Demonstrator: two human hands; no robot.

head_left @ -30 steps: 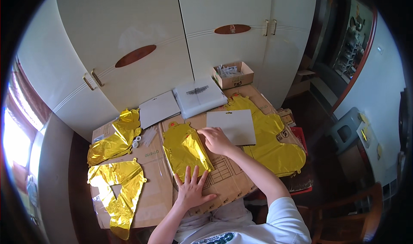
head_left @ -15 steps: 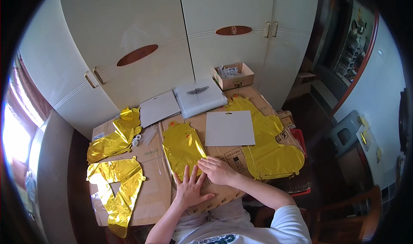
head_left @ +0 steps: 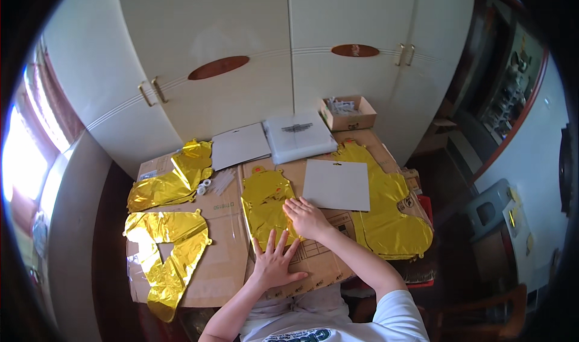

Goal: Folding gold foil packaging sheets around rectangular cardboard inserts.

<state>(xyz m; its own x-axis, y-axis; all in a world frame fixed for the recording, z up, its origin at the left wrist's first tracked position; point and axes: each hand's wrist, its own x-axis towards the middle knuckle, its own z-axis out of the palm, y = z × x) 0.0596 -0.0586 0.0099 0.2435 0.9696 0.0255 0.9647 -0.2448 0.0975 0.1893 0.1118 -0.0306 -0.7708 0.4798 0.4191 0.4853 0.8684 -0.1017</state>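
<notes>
A flat gold foil balloon (head_left: 265, 212) lies on the cardboard in front of me. Its surface looks wrinkled across the upper part. My left hand (head_left: 277, 268) rests on its near end with fingers spread. Along the balloon's right edge my right hand (head_left: 306, 218) presses flat, fingers extended and close together. Just beyond that hand lies a pale card (head_left: 336, 185) with a hang hole. It partly covers a stack of larger gold foil balloons (head_left: 386, 227) on the right.
Two more groups of gold foil balloons (head_left: 175, 188) lie at the left, the nearer foil (head_left: 193, 230) overhanging the edge. White tape rolls (head_left: 204, 187) and clear strips (head_left: 224, 181) sit beside them. Farther back are pale cards (head_left: 241, 145), plastic bags (head_left: 301, 138) and a cardboard box (head_left: 354, 121).
My right hand has slid away from me along the balloon's right edge, and the foil now shows more creasing. My left hand stays at the near end. The whole view has shifted somewhat.
</notes>
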